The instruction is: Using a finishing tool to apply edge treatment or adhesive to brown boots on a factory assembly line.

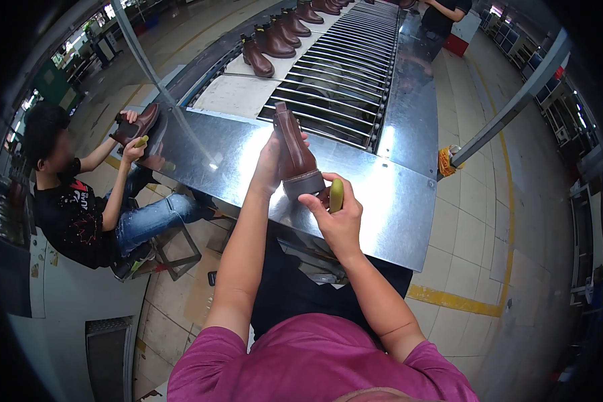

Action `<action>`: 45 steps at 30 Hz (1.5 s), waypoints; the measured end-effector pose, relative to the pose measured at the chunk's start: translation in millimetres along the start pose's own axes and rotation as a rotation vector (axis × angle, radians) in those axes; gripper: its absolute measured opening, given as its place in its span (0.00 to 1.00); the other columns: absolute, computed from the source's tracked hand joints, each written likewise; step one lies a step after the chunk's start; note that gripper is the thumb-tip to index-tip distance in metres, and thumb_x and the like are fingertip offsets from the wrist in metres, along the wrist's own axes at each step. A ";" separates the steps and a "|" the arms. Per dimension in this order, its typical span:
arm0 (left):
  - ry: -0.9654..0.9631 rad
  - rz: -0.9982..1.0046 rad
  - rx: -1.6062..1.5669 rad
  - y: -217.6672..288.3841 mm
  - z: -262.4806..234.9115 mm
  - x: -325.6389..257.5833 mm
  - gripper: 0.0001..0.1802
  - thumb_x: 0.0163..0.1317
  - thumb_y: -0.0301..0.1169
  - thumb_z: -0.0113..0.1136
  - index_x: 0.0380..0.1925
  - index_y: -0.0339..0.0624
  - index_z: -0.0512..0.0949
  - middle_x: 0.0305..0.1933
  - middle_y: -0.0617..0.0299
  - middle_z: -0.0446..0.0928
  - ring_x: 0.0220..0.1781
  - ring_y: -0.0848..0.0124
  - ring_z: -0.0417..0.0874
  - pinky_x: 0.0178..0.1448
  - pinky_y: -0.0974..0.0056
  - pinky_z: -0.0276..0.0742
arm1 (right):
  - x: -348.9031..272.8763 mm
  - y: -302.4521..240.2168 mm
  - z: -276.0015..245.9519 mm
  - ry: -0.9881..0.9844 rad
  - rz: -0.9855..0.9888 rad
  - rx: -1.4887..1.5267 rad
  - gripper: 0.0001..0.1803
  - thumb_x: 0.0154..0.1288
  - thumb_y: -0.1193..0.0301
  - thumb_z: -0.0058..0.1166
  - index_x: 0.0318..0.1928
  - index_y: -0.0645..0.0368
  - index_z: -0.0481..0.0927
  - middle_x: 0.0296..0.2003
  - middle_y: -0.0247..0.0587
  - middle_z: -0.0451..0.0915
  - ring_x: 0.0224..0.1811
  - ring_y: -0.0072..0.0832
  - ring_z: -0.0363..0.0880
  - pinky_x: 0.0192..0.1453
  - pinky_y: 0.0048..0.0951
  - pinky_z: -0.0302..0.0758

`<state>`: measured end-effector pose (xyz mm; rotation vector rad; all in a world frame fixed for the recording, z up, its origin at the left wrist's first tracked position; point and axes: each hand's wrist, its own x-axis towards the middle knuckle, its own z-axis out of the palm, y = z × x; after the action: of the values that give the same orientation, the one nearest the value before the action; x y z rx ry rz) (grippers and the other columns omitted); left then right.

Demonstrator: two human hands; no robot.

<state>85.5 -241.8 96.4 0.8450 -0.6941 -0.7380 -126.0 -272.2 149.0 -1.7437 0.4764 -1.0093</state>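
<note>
A dark brown leather ankle boot [291, 142] is held up over the metal tabletop, its heel end toward me. My left hand [269, 163] is closed around the boot's left side, with some fingertips showing on the far side. My right hand [342, 220] is closed on a green-handled tool [337, 194], close to the boot's dark heel and sole. What is at the tool's working end is hidden by my fingers and the boot.
Beyond the shiny metal table [388, 214] runs a roller conveyor [335, 74]. Several brown boots [273, 41] stand along its left side. At the left a seated co-worker [80, 208] holds another boot [135, 126] and a green-handled tool. Metal posts [509, 100] rise on both sides.
</note>
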 end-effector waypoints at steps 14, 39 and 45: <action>0.041 -0.044 0.044 -1.1 -3.4 9.3 0.56 0.59 0.76 0.55 0.67 0.33 0.69 0.62 0.50 0.78 0.65 0.59 0.81 0.63 0.53 0.85 | 16.9 -3.4 4.2 0.045 -0.011 0.029 0.29 0.63 0.58 0.75 0.58 0.61 0.80 0.26 0.30 0.79 0.29 0.17 0.77 0.36 0.22 0.76; -0.197 0.172 0.981 127.9 20.0 -7.9 0.46 0.53 0.43 0.81 0.70 0.41 0.71 0.69 0.53 0.77 0.74 0.60 0.73 0.77 0.57 0.64 | 22.5 22.8 -10.7 0.029 -0.281 -0.161 0.44 0.54 0.58 0.80 0.67 0.56 0.71 0.63 0.61 0.76 0.57 0.53 0.84 0.57 0.45 0.84; -0.246 0.207 0.926 115.5 4.9 -14.1 0.28 0.61 0.39 0.75 0.58 0.43 0.78 0.58 0.58 0.82 0.58 0.68 0.82 0.64 0.62 0.74 | 25.9 17.9 -5.4 -0.056 -0.269 -0.109 0.44 0.55 0.62 0.79 0.69 0.56 0.70 0.61 0.54 0.77 0.62 0.48 0.82 0.65 0.43 0.81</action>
<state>107.2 -179.8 192.5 1.4995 -1.3656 -0.3043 -113.1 -301.0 144.0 -1.9653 0.2698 -1.1361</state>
